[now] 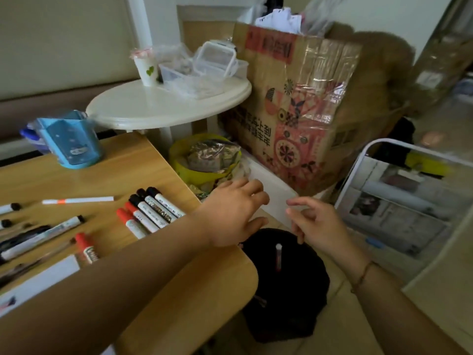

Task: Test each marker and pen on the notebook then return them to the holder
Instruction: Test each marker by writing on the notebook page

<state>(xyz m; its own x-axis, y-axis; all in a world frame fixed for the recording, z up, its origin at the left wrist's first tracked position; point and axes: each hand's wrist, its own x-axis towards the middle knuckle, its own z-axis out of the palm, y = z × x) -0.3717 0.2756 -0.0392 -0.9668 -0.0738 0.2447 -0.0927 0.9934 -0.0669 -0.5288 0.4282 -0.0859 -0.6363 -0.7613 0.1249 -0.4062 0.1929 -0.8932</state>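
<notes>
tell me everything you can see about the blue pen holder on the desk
The blue pen holder is a light blue cup-like container, plastic by its look, with angular sides widening toward the top and a small dark cartoon figure with pale specks printed on its front. It stands upright near the far left of the wooden desk, just below the rim of the white round table. What it contains cannot be seen. Neither hand touches it, and the markers lie apart from it on the desk.

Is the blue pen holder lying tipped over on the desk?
No, the blue pen holder stands upright near the far edge of the wooden desk, away from both hands.
</notes>
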